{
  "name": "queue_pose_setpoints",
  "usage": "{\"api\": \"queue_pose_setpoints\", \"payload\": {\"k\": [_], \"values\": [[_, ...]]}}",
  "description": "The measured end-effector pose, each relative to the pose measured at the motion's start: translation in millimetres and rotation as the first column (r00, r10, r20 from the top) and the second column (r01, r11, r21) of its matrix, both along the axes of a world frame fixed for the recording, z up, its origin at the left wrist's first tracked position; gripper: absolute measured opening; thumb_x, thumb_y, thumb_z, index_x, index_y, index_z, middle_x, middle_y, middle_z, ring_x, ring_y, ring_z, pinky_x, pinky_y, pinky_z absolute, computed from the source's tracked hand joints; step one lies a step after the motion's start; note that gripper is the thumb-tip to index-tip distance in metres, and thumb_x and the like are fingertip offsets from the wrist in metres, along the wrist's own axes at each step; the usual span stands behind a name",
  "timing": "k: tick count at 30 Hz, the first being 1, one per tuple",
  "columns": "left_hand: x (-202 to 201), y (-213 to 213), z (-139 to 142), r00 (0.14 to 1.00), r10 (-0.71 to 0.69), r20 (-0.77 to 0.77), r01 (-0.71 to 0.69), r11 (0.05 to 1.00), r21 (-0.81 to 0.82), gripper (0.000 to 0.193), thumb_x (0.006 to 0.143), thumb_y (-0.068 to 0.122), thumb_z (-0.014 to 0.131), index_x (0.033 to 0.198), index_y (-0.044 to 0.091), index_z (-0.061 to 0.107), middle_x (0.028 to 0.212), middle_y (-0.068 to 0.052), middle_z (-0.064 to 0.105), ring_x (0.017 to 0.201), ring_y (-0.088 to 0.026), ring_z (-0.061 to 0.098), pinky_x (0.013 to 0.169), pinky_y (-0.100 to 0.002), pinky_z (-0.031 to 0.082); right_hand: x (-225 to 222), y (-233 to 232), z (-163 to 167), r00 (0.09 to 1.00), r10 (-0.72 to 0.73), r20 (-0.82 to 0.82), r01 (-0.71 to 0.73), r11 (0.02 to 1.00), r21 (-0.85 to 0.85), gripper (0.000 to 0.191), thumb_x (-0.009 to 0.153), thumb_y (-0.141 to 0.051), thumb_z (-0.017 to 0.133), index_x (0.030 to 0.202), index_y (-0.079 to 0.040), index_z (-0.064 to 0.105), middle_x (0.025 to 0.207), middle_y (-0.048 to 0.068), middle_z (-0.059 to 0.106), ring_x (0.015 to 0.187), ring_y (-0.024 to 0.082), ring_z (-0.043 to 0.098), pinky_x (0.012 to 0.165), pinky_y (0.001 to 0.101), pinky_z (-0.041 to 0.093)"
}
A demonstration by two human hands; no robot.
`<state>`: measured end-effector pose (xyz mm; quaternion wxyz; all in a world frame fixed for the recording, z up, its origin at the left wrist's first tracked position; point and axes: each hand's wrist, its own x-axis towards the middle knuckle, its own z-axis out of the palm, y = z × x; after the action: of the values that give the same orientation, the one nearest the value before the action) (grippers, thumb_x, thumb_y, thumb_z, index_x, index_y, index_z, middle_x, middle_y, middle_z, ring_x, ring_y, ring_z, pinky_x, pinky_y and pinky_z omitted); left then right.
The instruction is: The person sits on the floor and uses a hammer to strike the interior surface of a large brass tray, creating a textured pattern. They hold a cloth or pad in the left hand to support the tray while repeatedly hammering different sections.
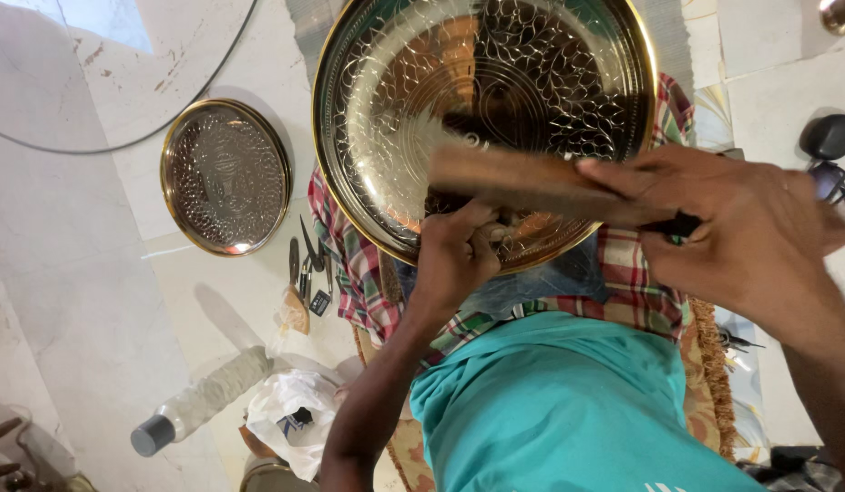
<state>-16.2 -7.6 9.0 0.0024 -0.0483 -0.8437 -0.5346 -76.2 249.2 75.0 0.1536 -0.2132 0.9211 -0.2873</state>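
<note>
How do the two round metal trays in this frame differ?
The large tray rests on the person's lap over checked cloth; the small tray lies on the floor. The large tray has a leafy engraved pattern, the small tray a dotted one. The left hand touches the large tray's rim; nothing touches the small tray. Both are round with golden rims.

The engraved brass tray (422, 109) is glossy, patterned metal; the hammer (532, 182) looks like matt brown wood; the checked cloth (354, 264) is woven; the floor (67, 273) is polished marble.
</note>
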Motion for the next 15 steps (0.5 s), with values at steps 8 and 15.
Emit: {"api": "queue_pose_setpoints", "payload": {"k": [8,15], "values": [[-14,-12,7,0.97,-0.243,0.034,0.244,0.969,-0.044,0.046,0.075,-0.017,0.052,0.115,0.0,0.068,0.098,-0.02,0.073,0.072,-0.027,0.075,0.063,-0.031,0.059,33,10,-14,0.961,-0.267,0.069,0.269,0.851,-0.45,0.061,0.077,0.006,0.066,0.137,-0.003,0.062,0.106,0.011,0.07,0.077,0.011,0.062,0.069,0.0254,0.048],[-32,-19,7,0.87,-0.487,0.071,0.487,0.873,0.024,0.056,0.065,-0.013,0.058,0.117,0.007,0.068,0.099,-0.016,0.075,0.086,-0.026,0.079,0.064,-0.032,0.062,85,28,-50,0.96,-0.279,0.013,0.222,0.732,-0.644,0.059,0.075,0.004,0.066,0.132,0.0,0.052,0.13,0.018,0.062,0.109,0.016,0.066,0.086,0.0237,0.055]]}}
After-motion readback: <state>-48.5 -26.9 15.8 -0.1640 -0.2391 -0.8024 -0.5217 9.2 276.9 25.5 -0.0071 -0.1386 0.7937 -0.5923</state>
